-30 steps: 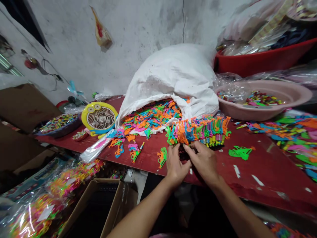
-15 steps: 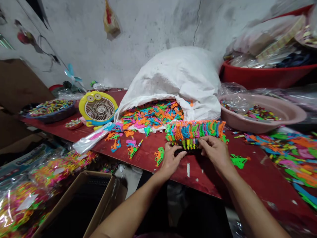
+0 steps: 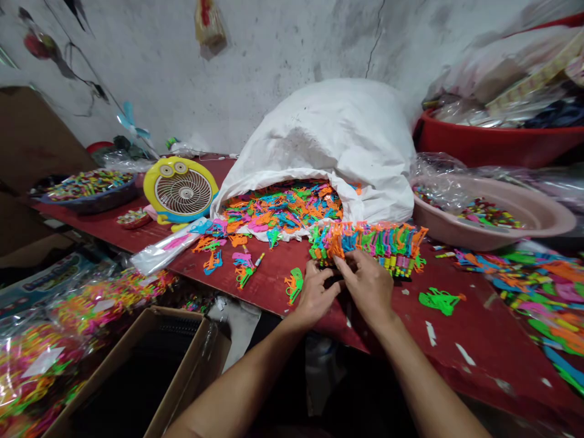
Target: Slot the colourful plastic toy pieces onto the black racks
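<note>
A tight row of small plastic toy guns [image 3: 392,240] in orange, green, blue and pink stands on the red table, with yellow-tipped ends towards me on the right. My left hand [image 3: 314,295] is closed at the row's near left end, thumb and index finger close together. Bent over the row's near side, my right hand [image 3: 369,283] has its fingertips at the lower end of an orange toy gun [image 3: 336,240]. Both hands partly hide the row's front, and a dark shadowed area lies between them. A green toy gun [image 3: 440,300] lies to the right.
Behind the row, a big white sack [image 3: 337,128] spills toy guns. A yellow fan [image 3: 182,188] and a blue basin [image 3: 98,201] stand left; a pink basin [image 3: 502,228] and a toy pile [image 3: 542,292] are right. An open cardboard box [image 3: 191,359] sits below the table edge.
My right hand has moved left along the row, from its right part to beside my left hand. The yellow-tipped ends on the right are now uncovered. The view has shifted slightly.
</note>
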Action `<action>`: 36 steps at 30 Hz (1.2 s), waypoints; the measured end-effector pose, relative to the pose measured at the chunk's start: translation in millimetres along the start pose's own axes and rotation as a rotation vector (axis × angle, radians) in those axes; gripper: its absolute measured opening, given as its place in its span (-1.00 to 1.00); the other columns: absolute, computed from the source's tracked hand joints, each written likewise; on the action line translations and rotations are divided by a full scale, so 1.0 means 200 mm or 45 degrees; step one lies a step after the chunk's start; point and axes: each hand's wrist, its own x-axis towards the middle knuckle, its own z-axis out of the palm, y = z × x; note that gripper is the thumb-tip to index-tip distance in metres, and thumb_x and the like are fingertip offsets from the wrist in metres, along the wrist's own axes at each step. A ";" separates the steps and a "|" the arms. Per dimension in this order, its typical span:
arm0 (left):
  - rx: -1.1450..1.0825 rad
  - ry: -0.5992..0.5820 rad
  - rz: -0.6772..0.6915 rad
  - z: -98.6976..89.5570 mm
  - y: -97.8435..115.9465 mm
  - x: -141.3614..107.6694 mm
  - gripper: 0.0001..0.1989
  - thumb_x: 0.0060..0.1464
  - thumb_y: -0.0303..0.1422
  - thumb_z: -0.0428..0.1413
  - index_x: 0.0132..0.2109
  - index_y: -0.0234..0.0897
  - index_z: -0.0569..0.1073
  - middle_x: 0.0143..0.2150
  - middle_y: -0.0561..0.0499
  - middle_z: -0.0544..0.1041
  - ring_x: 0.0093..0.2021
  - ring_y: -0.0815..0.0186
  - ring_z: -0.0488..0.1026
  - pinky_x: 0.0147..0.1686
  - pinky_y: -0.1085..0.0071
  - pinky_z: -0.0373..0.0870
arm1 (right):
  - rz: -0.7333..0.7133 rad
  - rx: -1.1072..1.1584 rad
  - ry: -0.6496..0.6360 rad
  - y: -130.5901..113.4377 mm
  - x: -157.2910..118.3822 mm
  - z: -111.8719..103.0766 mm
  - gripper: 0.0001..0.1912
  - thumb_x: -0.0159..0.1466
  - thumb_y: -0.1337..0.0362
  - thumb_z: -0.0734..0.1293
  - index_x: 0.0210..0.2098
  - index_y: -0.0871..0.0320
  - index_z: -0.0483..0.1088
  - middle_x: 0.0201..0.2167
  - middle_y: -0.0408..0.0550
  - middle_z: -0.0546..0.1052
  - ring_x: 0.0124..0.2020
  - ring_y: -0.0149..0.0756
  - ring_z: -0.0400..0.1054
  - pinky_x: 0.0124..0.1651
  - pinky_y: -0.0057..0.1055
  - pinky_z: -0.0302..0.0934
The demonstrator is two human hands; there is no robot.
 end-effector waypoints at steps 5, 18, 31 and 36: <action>0.030 0.033 0.006 0.00 0.02 -0.01 -0.86 0.08 -0.38 0.24 -0.16 -0.17 0.59 -0.01 -0.05 0.27 0.07 0.23 0.34 0.14 0.28 0.35 | -0.033 -0.190 0.091 -0.01 0.01 0.02 -0.64 0.38 0.09 0.20 -0.48 0.12 0.34 -0.53 -0.09 0.45 -0.53 -0.36 0.24 -0.43 -0.41 -0.08; 0.227 0.071 -0.156 0.08 0.09 -0.04 -0.84 0.10 -0.23 0.19 -0.15 -0.05 0.57 -0.10 -0.02 0.26 -0.08 0.21 0.37 -0.05 0.31 0.41 | -0.031 -0.121 0.041 0.03 -0.01 -0.03 -0.65 0.31 0.07 0.28 -0.53 0.10 0.25 -0.56 -0.19 0.37 -0.53 -0.40 0.19 -0.42 -0.43 -0.05; 0.246 0.097 -0.217 0.11 0.11 -0.05 -0.72 0.10 -0.06 0.18 -0.08 0.00 0.58 -0.11 -0.02 0.24 -0.05 0.21 0.36 -0.02 0.30 0.42 | -0.054 0.009 0.112 0.07 -0.01 -0.06 -0.57 0.35 0.08 0.26 -0.57 0.11 0.10 -0.62 -0.26 0.15 -0.57 -0.45 0.03 -0.43 -0.44 -0.08; 0.329 0.056 -0.196 0.11 0.10 -0.04 -0.73 0.13 -0.05 0.13 -0.09 0.02 0.57 -0.09 -0.02 0.25 -0.09 0.24 0.35 -0.04 0.32 0.42 | -0.122 -0.088 0.084 0.07 -0.01 -0.06 -0.58 0.37 0.11 0.25 -0.56 0.13 0.12 -0.60 -0.25 0.18 -0.56 -0.46 0.05 -0.44 -0.44 -0.09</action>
